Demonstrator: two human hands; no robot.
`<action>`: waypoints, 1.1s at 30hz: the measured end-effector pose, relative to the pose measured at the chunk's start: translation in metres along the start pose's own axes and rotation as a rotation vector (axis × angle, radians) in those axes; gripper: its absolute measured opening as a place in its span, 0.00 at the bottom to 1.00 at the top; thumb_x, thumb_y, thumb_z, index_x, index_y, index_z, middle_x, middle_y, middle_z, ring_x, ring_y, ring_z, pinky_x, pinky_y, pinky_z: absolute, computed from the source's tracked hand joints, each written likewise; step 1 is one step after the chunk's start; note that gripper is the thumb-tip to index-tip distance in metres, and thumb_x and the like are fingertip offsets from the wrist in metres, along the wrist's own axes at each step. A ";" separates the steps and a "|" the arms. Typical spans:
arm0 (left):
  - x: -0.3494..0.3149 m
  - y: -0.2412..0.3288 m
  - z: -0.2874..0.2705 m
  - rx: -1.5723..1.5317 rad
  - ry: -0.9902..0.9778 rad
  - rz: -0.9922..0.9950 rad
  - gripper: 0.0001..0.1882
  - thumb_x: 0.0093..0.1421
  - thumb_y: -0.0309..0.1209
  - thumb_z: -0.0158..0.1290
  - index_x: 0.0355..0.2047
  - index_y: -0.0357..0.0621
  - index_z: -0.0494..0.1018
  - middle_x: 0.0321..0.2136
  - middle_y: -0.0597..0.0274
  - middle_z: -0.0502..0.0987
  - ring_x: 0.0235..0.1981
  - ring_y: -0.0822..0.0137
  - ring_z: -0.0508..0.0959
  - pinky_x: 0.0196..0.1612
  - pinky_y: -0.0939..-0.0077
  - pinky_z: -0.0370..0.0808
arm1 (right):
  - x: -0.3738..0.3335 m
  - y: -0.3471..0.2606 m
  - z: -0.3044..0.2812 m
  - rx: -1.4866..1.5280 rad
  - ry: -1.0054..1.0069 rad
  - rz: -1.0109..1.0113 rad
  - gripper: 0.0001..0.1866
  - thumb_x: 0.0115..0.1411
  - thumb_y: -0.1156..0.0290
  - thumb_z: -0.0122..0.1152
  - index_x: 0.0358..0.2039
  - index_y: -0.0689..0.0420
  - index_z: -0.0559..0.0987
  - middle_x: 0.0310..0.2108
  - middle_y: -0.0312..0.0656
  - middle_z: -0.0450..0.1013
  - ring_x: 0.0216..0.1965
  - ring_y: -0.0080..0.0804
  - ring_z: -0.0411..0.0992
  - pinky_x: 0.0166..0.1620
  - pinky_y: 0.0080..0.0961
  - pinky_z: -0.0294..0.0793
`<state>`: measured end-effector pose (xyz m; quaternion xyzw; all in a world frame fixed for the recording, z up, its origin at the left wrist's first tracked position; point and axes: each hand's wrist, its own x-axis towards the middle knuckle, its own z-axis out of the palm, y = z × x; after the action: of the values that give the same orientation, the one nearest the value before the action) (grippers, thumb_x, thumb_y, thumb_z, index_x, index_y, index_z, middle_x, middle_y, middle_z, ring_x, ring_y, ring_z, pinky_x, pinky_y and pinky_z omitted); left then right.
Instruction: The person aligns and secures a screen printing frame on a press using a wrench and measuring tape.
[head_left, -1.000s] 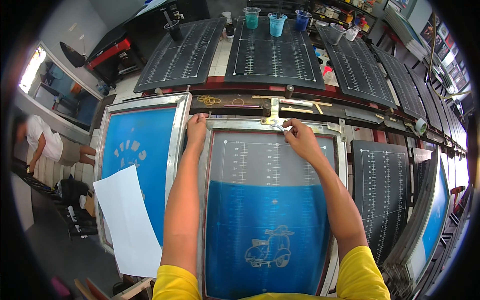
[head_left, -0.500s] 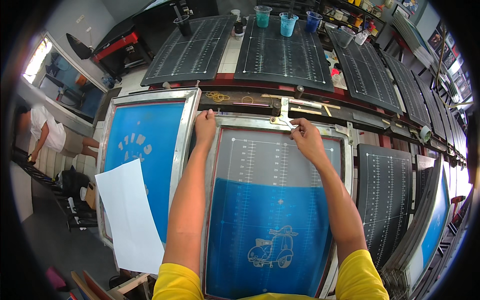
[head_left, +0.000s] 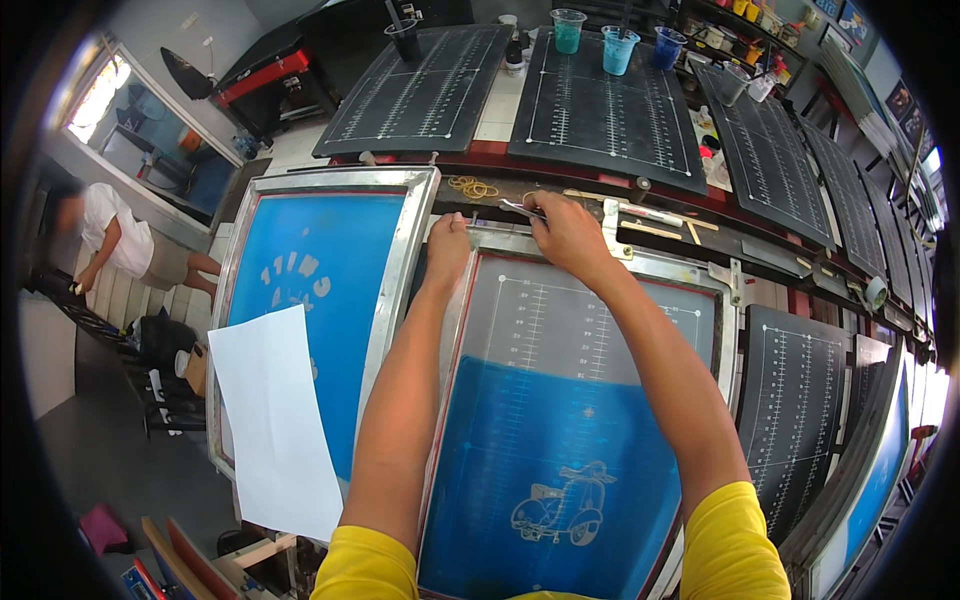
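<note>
Printing screen: silver-framed and blue-coated in its lower part [head_left: 560, 420], lying in front of the person, its upper bar along the dark rail; a scooter drawing [head_left: 562, 505] shows near the lower end, and white ruler marks are visible through the mesh.
Left hand: fingers curled at the frame's upper left corner [head_left: 448, 248]; whether they clasp the frame or only rest there, I cannot tell.
Right hand: above the upper bar, left of the centre bracket [head_left: 570, 235], fingers closed around a silver spanner [head_left: 518, 208] whose free end points left.
Centre bracket: pale metal [head_left: 610, 222], meeting the upper bar, with a brass-coloured bolt [head_left: 627, 253]; the spanner is apart from this bolt.
Corner bracket: at the frame's upper right [head_left: 735, 283], with neither hand on it.
Done so far: the screen appears to be in place at the rail, with its drawing already on the mesh.
Unsettled: how tight the fixings are cannot be seen; with the spanner in hand, adjustment seems unfinished.
Ink: no wet colour shows on this mesh; teal [head_left: 568, 35], light blue [head_left: 620, 55] and dark blue cups [head_left: 668, 50] stand on the far boards.
Second screen: on the left [head_left: 340, 240], partly covered by white paper [head_left: 275, 420].
</note>
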<state>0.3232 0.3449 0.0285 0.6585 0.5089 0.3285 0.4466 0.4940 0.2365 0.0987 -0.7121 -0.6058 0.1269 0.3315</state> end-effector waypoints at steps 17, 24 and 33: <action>0.002 -0.005 -0.003 -0.095 0.015 -0.044 0.17 0.66 0.35 0.42 0.36 0.32 0.74 0.29 0.56 0.76 0.33 0.68 0.73 0.41 0.72 0.68 | 0.034 -0.010 0.029 -0.251 -0.208 -0.202 0.11 0.51 0.72 0.52 0.35 0.54 0.79 0.35 0.45 0.73 0.40 0.46 0.72 0.42 0.42 0.71; 0.012 -0.021 0.002 0.005 0.085 0.064 0.18 0.65 0.35 0.41 0.33 0.32 0.75 0.29 0.48 0.77 0.34 0.57 0.75 0.42 0.66 0.69 | 0.032 -0.013 0.034 -0.165 -0.206 -0.227 0.12 0.50 0.73 0.51 0.34 0.57 0.79 0.38 0.47 0.72 0.41 0.48 0.72 0.46 0.42 0.71; 0.008 -0.011 0.001 0.015 0.081 0.000 0.20 0.65 0.35 0.40 0.33 0.30 0.76 0.33 0.38 0.77 0.38 0.45 0.76 0.44 0.60 0.69 | 0.045 -0.011 0.037 -0.184 -0.263 -0.314 0.12 0.50 0.74 0.53 0.35 0.60 0.79 0.36 0.49 0.73 0.40 0.47 0.72 0.45 0.39 0.71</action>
<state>0.3223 0.3534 0.0172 0.6480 0.5290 0.3510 0.4207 0.4743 0.2912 0.0881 -0.6137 -0.7561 0.1096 0.1990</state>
